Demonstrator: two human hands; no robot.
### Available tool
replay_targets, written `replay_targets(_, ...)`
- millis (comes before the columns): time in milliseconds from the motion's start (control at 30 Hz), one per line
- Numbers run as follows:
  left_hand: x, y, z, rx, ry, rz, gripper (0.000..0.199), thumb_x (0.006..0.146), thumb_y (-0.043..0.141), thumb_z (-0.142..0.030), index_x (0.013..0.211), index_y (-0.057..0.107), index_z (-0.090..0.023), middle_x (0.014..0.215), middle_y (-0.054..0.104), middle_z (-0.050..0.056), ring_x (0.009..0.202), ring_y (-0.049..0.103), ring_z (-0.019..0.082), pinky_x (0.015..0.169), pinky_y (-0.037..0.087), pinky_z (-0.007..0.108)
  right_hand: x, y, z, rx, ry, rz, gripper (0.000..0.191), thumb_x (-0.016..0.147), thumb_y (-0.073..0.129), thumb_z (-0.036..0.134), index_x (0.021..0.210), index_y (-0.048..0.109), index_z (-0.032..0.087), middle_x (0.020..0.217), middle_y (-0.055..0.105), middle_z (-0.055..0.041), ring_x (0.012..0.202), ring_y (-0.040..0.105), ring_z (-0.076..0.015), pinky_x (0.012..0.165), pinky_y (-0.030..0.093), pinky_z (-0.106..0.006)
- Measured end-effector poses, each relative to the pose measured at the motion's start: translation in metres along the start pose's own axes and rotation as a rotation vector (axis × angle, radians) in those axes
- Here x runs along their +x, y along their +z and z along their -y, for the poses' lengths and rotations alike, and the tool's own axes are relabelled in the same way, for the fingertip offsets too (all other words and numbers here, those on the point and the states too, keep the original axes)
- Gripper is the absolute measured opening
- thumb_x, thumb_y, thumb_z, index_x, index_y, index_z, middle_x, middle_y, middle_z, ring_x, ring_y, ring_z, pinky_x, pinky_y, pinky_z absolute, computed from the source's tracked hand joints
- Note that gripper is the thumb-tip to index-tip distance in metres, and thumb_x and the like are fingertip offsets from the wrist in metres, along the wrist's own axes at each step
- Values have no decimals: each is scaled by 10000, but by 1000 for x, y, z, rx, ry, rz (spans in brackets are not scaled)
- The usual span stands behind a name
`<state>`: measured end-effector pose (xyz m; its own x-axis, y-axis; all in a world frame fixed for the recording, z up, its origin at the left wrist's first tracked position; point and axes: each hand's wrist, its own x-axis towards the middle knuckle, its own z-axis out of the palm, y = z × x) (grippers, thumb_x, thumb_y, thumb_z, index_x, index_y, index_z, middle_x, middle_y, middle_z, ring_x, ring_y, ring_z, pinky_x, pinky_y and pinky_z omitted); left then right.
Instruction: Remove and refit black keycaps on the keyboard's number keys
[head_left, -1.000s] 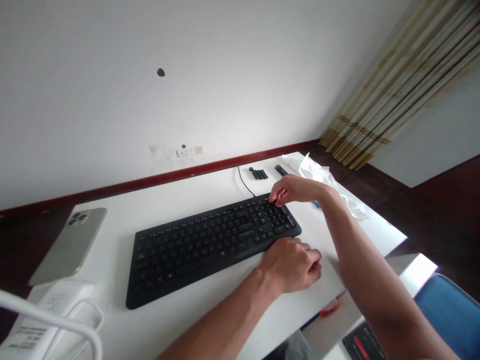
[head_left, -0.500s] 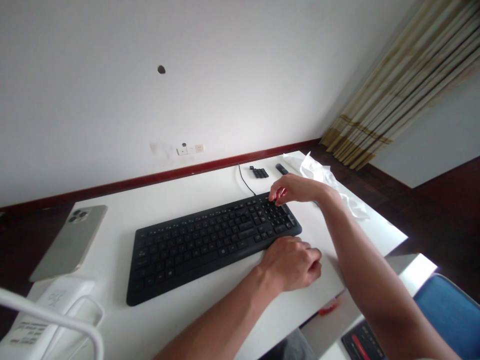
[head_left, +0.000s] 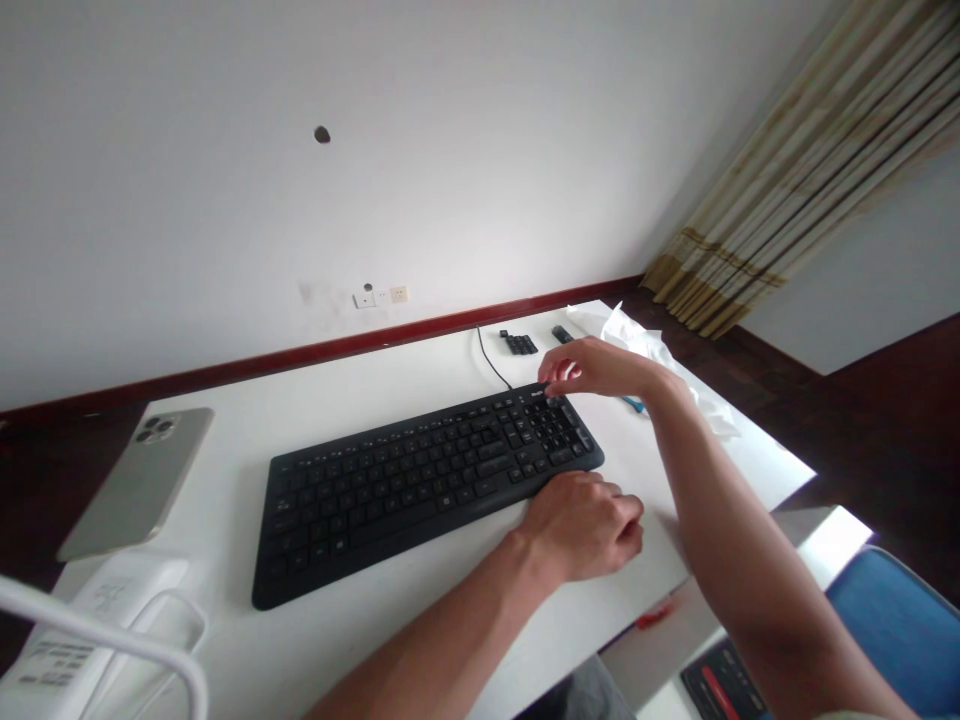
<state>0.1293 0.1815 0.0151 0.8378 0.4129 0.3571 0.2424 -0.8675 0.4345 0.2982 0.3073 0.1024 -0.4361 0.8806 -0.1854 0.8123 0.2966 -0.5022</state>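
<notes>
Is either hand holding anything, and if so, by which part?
No hold can be confirmed. The right hand bends its fingers at the far right corner of the keyboard, possibly hiding something small; the left hand lies curled by its near edge.

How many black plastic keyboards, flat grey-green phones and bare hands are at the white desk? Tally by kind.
Black plastic keyboard: 1
Flat grey-green phone: 1
Bare hands, left hand and right hand: 2
Total: 4
</notes>
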Motion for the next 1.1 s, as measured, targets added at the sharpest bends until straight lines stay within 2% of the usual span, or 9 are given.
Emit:
replay_targets(100,-1,2,-1,-5,8,-12,168,929,615,-290,810,693,-201,803,738,3,731,648,167,704,468,316,3,-1,-9,-66,31,-90,267,823,737,500,837,746,234,787,731,-14,756,647,-190,695,456,-309)
replay_targets(200,-1,-4,-3,29,-33,-65,175,959,585,-290,838,685,-212,829,730,3,765,636,172,739,470,326,7,2,-21,-46,35,-43,346,799,748,566,802,714,222,747,702,-5,722,606,-176,677,422,-303)
replay_targets(267,0,-13,-3,120,-148,-138,178,985,561,-297,892,686,-209,895,718,35,861,630,203,794,471,351,10,3,-27,-29,48,-60,399,794,738,618,798,703,220,716,676,6,689,570,-164,656,403,-297)
replay_targets(333,1,-23,0,234,-297,-189,202,984,583,-342,1065,695,-194,1002,694,76,970,605,250,835,468,384,12,4,-30,-28,86,-159,436,797,718,655,779,685,220,665,625,19,644,523,-151,623,375,-295)
replay_targets(400,1,-29,5,314,-393,-197,446,969,617,-413,1339,618,-165,1083,666,102,997,584,270,843,466,398,13,4,-29,-25,119,-278,465,800,704,678,748,658,217,626,577,25,616,490,-144,603,352,-298)
replay_targets(500,2,-31,13,378,-468,-177,763,937,646,-538,1539,452,-112,1087,655,121,972,575,274,848,456,394,13,4,-22,-2,117,-399,512,808,678,715,736,645,209,609,556,19,601,471,-141,599,338,-308)
replay_targets(667,4,-27,16,409,-509,-122,846,955,613,-568,1586,375,-57,1065,675,140,968,581,276,846,450,392,16,8,-8,155,58,-482,564,803,680,739,669,572,202,552,421,45,553,359,-109,538,263,-293)
replay_targets(933,5,-25,14,463,-534,-132,719,969,581,-578,1489,524,-84,1124,641,153,1032,556,302,908,450,449,25,27,15,868,-245,-379,661,866,672,691,572,293,236,564,237,68,533,199,-98,525,172,-312)
replay_targets(1100,5,-26,14,472,-529,-148,718,955,593,-579,1478,532,-91,1156,616,155,1044,539,314,909,456,474,27,33,20,972,-273,-318,652,857,724,627,556,301,232,548,236,70,527,169,-93,524,134,-321)
